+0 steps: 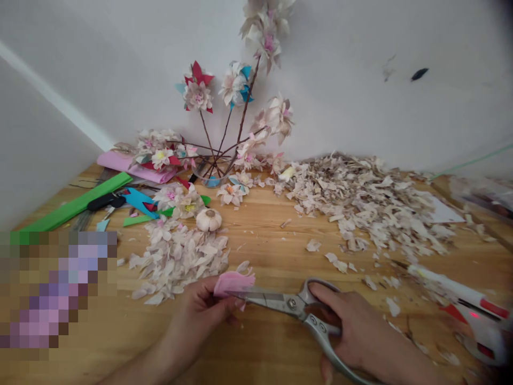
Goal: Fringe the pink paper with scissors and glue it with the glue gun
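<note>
Between the thumb and fingers of my left hand [204, 305] is a folded strip of pink crepe paper [234, 282], its far edge cut into a fringe. My right hand [356, 326] grips metal scissors [290, 303] by the handles, with fingers through the loops. Their blades point left and lie against the pink paper by my left fingertips. How far the blades are parted is hard to see. Just beyond my left hand lies a heap of pale, papery petals [188, 262], with a garlic bulb [209, 219] at its back edge.
A bigger pile of dry garlic skins [348, 192] covers the back right. Handmade flowers on twigs stand in a clear bowl [212, 181] by the wall. Green crepe paper [76, 203] and a pink roll [136, 167] lie left. A glue gun [476, 321] rests at right.
</note>
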`<state>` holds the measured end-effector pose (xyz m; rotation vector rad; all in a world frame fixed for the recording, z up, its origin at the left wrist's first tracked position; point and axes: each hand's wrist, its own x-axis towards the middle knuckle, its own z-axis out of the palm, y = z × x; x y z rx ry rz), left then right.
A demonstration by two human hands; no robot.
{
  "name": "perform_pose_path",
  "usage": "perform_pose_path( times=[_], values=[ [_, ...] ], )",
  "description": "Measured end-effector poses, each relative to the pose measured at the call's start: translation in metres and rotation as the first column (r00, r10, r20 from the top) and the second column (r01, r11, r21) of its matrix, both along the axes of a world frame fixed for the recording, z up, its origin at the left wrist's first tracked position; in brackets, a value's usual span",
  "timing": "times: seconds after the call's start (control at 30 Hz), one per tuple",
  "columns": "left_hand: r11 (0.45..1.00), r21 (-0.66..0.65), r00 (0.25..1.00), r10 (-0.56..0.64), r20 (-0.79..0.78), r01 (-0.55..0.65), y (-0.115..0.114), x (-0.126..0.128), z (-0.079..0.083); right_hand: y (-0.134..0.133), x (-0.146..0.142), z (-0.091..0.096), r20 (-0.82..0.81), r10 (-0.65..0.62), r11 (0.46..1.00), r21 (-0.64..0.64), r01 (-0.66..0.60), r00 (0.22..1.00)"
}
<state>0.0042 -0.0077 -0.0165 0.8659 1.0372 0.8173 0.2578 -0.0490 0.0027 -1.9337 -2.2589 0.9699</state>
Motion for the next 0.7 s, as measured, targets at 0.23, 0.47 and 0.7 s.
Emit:
perform_pose_path(
  times=[0.23, 0.47, 0.7],
  values=[
    [0.999, 0.018, 0.999, -0.030, -0.042, 0.031, 0.0005, -0.0015, 0.0002, -0.0007, 0.0013, 0.0014, 0.009, -0.028, 1.000, -0.001, 0.028, 1.000],
    [0.995, 0.064, 0.995, -0.073, -0.066, 0.077, 0.0018, -0.0032, 0.0001, -0.0003, 0.0017, 0.0004, 0.011, -0.041, 0.999, 0.018, 0.040, 0.999],
    [0.997, 0.029, 0.995, -0.075, -0.061, 0.077, 0.0009, -0.0026, 0.0016, 0.0010, 0.0004, 0.0031, 0.030, -0.027, 0.999, 0.022, 0.027, 0.999]
  ],
)
